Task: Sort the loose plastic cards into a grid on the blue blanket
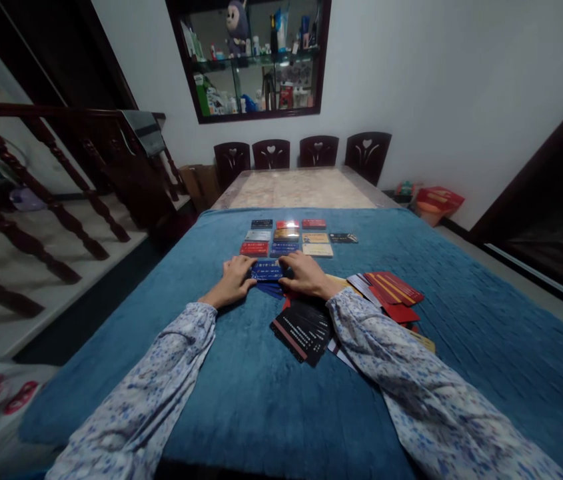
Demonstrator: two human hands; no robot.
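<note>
On the blue cloth (461,347) my left hand (234,280) and my right hand (306,275) meet around a small stack of blue cards (267,271), fingers curled onto its two ends. Beyond the hands lie three short rows of cards (286,239) face up: dark, red, grey, gold, blue and cream ones. Under and beside my right forearm a fan of black cards (304,330) spreads out, with red cards (394,293) fanned to the right.
The cloth covers the near part of a long table (301,188) with bare top beyond. Several dark chairs (318,152) stand at its far end. A stair railing (61,173) runs along the left. A red bag (436,200) sits by the right wall.
</note>
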